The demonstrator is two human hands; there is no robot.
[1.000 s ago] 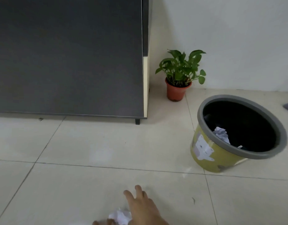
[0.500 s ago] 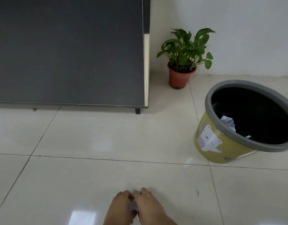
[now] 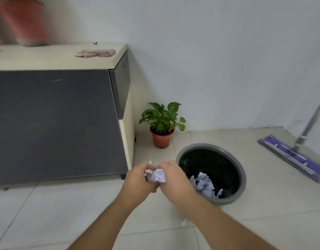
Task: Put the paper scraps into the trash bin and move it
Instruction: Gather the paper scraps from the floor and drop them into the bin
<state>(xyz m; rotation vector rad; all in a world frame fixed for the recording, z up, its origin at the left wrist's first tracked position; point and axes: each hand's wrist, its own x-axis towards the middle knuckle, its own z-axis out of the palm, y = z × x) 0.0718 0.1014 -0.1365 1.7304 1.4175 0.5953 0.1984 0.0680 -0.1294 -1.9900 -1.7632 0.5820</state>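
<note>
Both hands hold one crumpled white paper scrap [image 3: 156, 175] between them, raised above the floor just left of the trash bin. My left hand [image 3: 139, 179] grips its left side and my right hand [image 3: 174, 179] its right side. The trash bin [image 3: 243, 179] has a grey rim and a black inside, and it stands on the tiled floor to the right of my hands. More crumpled paper [image 3: 203, 184] lies inside the bin near its front wall.
A dark-fronted cabinet [image 3: 54, 123] with a light top fills the left, with a pink cloth [image 3: 96, 53] on top. A potted plant [image 3: 162, 123] stands by the wall behind the bin. A purple flat mop [image 3: 292, 157] lies at the right.
Both hands have lifted the paper scrap off the floor and carried it up beside the bin. The view has risen, so the cabinet top and the mop now show.
</note>
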